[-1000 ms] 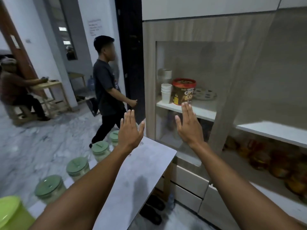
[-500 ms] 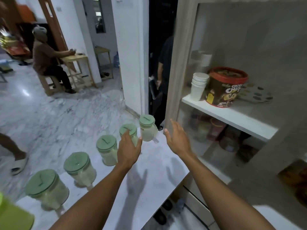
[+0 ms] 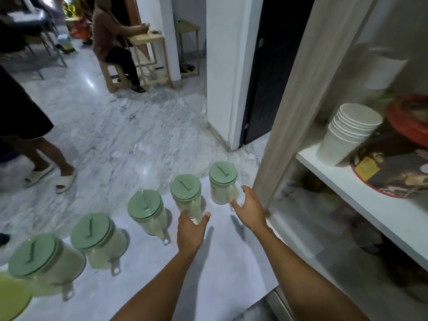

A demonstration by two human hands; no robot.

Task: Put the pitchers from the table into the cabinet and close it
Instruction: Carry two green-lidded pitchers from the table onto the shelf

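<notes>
Several clear pitchers with green lids stand in a row on the white table [image 3: 222, 262]. My left hand [image 3: 191, 230] reaches the handle of the second pitcher from the right [image 3: 185, 193], fingers apart around the handle, not closed. My right hand [image 3: 251, 209] is open beside the handle of the rightmost pitcher [image 3: 222, 181], fingertips touching or nearly touching it. More pitchers stand to the left [image 3: 144, 209] [image 3: 97, 237] [image 3: 41, 258]. The cabinet [image 3: 301, 93] is on the right, its shelves showing.
On the cabinet shelf [image 3: 375, 205] sit stacked white cups [image 3: 347, 133] and a red-lidded tub [image 3: 398, 163]. A yellow-green lid [image 3: 11, 297] is at the table's left end. One person sits at a wooden desk [image 3: 148, 40]; another person's legs [image 3: 41, 154] are at left.
My view swung down and left from the cabinet to the table. Both hands dropped from the cabinet front toward the two rightmost pitchers.
</notes>
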